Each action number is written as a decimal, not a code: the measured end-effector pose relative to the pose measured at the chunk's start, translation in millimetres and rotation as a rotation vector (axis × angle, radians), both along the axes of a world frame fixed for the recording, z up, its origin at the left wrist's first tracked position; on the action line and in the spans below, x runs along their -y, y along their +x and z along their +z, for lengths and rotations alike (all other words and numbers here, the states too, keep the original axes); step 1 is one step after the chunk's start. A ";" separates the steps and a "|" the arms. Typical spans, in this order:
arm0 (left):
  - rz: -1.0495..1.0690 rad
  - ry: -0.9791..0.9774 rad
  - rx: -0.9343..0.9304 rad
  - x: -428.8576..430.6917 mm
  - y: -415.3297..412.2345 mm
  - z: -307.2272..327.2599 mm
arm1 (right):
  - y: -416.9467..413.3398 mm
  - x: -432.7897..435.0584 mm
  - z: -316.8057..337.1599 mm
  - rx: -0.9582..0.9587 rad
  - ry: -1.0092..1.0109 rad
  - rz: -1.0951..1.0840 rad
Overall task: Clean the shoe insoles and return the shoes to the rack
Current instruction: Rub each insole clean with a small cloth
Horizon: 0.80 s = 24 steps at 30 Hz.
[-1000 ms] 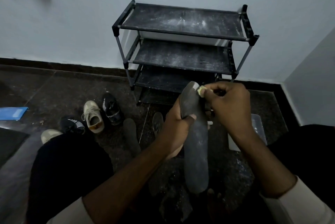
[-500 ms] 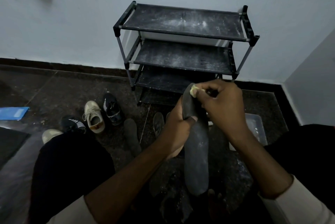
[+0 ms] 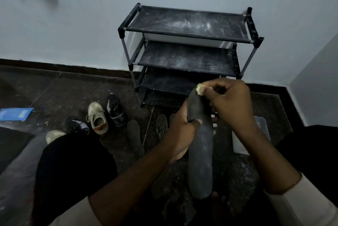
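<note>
Light is dim, detail poor. The pale yellow wad (image 3: 199, 89) in the right fingertips is too small to identify; cloth or sponge, cannot tell. The right hand (image 3: 232, 105) covers the rack's lowest shelf at the right and part of the insole's top edge. A grey flat object (image 3: 263, 128) on the floor is half hidden behind the right forearm; cannot tell what it is.

The insole (image 3: 201, 143) is held in the air in front of the shoe rack (image 3: 182, 24), between the knees. Its long axis runs roughly upright: the upper end points towards the rack and curls over, the lower end points back at the person.

The left hand (image 3: 180, 130) grips the insole on its upper part, thumb across the front face. The right hand pinches the wad against the insole's top end.

On the floor to the left: two loose insoles (image 3: 135, 136), a beige shoe (image 3: 97, 117) and a black shoe (image 3: 116, 110) just beside it.
</note>
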State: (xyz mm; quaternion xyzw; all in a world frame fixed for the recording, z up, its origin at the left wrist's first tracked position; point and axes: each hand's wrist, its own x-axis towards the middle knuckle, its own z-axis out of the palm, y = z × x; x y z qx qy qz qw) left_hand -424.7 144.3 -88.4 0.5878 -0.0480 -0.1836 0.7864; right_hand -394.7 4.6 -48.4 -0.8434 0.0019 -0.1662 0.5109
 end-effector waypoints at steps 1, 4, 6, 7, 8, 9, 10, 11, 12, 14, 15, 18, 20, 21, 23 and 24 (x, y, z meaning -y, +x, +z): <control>-0.005 -0.006 -0.002 0.1 -0.8 0.4 | 1.8 3.1 1.0 0.003 0.004 -0.052; -0.006 0.003 -0.003 0.4 1.0 -3.0 | -0.6 -1.9 1.3 0.015 -0.014 -0.025; 0.001 0.023 0.027 0.9 3.1 -5.5 | -4.1 -8.1 0.5 0.010 -0.055 0.101; 0.005 0.033 0.046 0.6 3.7 -6.3 | -4.5 -8.1 0.4 0.007 -0.068 0.130; 0.008 0.039 0.054 0.0 4.1 -6.6 | -3.0 -5.6 0.5 0.005 -0.066 0.111; 0.005 0.030 0.053 -1.1 4.6 -6.8 | -0.2 -1.5 0.8 0.010 -0.057 0.059; 0.006 0.026 0.045 -2.9 6.2 -8.7 | 3.3 2.7 0.1 0.017 -0.050 -0.004; 0.008 0.023 0.030 -4.6 7.7 -11.3 | 6.5 6.4 -2.2 0.019 -0.051 -0.060; 0.018 0.024 0.009 -6.6 10.7 -15.5 | 8.3 9.2 -4.1 0.018 -0.045 -0.103; 0.045 0.060 -0.030 -10.5 18.9 -24.5 | 9.8 11.9 -8.6 -0.005 0.021 -0.133; 0.080 0.098 -0.050 -13.0 23.9 -28.7 | 10.0 11.7 -10.3 -0.030 0.073 -0.110; 0.236 0.212 -0.109 -22.9 39.5 -40.2 | 10.6 4.3 -20.0 -0.117 0.149 0.008; 0.318 0.241 -0.171 -29.4 50.5 -48.9 | 13.2 -2.2 -32.4 -0.176 0.118 0.058; 0.354 0.261 -0.187 -33.5 56.1 -53.0 | 15.1 -6.2 -39.9 -0.214 0.086 0.084; 0.392 0.277 -0.211 -41.3 67.6 -63.9 | 18.3 -14.5 -56.5 -0.317 0.039 0.145; 0.412 0.278 -0.237 -45.3 73.0 -68.8 | 20.7 -19.4 -66.5 -0.387 0.046 0.179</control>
